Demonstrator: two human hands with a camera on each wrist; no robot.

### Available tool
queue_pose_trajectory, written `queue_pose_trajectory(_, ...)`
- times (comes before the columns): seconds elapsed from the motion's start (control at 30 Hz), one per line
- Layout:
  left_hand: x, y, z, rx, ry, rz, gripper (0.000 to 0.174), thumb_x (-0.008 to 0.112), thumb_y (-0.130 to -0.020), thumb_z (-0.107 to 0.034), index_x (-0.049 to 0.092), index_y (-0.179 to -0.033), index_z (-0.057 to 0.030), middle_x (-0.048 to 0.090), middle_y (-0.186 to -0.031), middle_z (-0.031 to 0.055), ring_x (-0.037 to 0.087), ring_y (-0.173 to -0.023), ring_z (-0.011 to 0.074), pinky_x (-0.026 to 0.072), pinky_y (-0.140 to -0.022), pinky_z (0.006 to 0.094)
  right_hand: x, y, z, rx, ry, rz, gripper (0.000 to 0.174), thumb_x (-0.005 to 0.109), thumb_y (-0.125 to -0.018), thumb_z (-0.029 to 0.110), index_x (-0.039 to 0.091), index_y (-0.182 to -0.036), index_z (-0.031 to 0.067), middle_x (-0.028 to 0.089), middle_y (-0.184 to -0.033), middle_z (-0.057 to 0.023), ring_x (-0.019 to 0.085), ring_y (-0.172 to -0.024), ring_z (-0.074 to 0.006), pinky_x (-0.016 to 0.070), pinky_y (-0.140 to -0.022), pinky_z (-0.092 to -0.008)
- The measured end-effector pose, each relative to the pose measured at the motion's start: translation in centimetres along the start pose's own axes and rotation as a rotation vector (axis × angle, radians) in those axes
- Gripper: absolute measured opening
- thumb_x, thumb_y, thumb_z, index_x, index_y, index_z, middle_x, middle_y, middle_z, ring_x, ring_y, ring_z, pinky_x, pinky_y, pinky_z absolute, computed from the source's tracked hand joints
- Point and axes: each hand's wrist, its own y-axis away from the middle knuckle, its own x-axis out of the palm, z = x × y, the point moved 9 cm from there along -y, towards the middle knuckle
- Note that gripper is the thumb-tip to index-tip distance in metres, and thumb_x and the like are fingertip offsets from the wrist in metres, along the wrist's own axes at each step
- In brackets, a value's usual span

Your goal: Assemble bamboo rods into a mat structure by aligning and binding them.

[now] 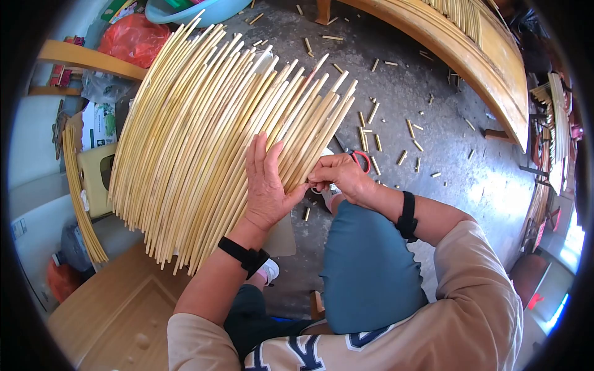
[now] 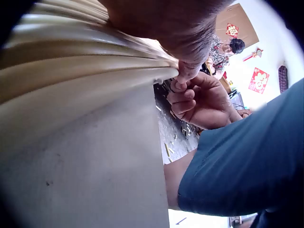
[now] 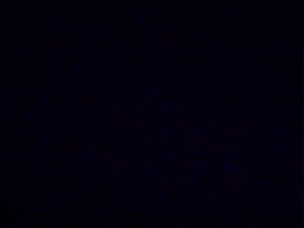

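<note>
A wide mat of pale sticks (image 1: 204,136) lies side by side in front of the person; its stick ends (image 2: 95,80) show close up in the left wrist view. The left hand (image 1: 267,188) rests on the sticks near their right edge, fingers extended, thumb toward the right hand. At that edge the right hand (image 1: 343,177) has curled fingers, thumb and forefinger together; in the left wrist view the right hand (image 2: 202,102) meets the left thumb. Whatever lies between its fingertips is too small to tell. The right wrist view is dark.
Red-handled scissors (image 1: 362,162) lie beyond the right hand. Short cut pieces (image 1: 402,157) are scattered over the grey floor. A wooden frame (image 1: 445,55) stands at the upper right, a blue basin (image 1: 204,13) at the top. Another person (image 2: 221,57) sits in the background.
</note>
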Motion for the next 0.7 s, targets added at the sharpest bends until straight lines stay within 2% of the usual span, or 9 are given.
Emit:
queue_pose_trajectory(0.1,-0.22,-0.01,-0.12,-0.021,0.024,-0.001,0.086,0.075,-0.065,-0.020,0.027,-0.134,-0.0019,0.021,-0.142,0.0272,0.020,-0.133,0.0435,0.0173,-0.109,0.0504,0.01,-0.01,0.05,-0.013,0.005,-0.005,0.009,0.063,-0.076,0.010,0.068,-0.072,0.0032,0.063,-0.063,-0.0026,0.056,-0.056,-0.0084,0.0426,-0.051,-0.0208)
queue_pose_trajectory(0.2,-0.36,-0.06,0.03,-0.016,0.067,-0.039,0.085,0.074,-0.066,-0.025,0.028,-0.134,-0.0030,0.021,-0.142,0.0284,0.019,-0.132,0.0476,0.0164,-0.108,0.0556,0.22,0.08,0.27,-0.034,0.011,0.005,0.010,0.062,-0.076,0.010,0.067,-0.070,0.0032,0.062,-0.063,-0.0021,0.053,-0.054,-0.0077,0.0412,-0.051,-0.0206)
queue_pose_trajectory(0.33,-0.45,0.05,-0.08,-0.021,0.072,-0.058,0.086,0.074,-0.064,-0.026,0.028,-0.134,-0.0028,0.021,-0.142,0.0284,0.019,-0.131,0.0474,0.0161,-0.108,0.0557,0.33,0.46,0.53,-0.043,0.000,0.007,0.011,0.062,-0.076,0.010,0.067,-0.069,0.0031,0.061,-0.062,-0.0018,0.053,-0.054,-0.0074,0.0408,-0.051,-0.0209)
queue_pose_trajectory(0.4,-0.47,0.05,-0.07,-0.052,0.048,-0.040,0.087,0.075,-0.063,-0.020,0.027,-0.134,-0.0016,0.020,-0.143,0.0263,0.019,-0.133,0.0425,0.0158,-0.110,0.0509,0.28,0.58,0.56,-0.044,0.001,0.005,0.011,0.062,-0.076,0.010,0.066,-0.069,0.0033,0.061,-0.062,-0.0017,0.053,-0.055,-0.0073,0.0409,-0.051,-0.0209)
queue_pose_trajectory(0.7,-0.67,0.00,0.04,-0.061,0.057,-0.026,0.083,0.074,-0.065,-0.020,0.029,-0.133,-0.0011,0.025,-0.141,0.0242,0.022,-0.132,0.0409,0.0182,-0.109,0.0492,0.31,0.36,0.27,-0.056,0.040,0.046,0.011,0.064,-0.079,0.012,0.066,-0.071,0.0043,0.062,-0.065,-0.0015,0.055,-0.057,-0.0069,0.0421,-0.052,-0.0213)
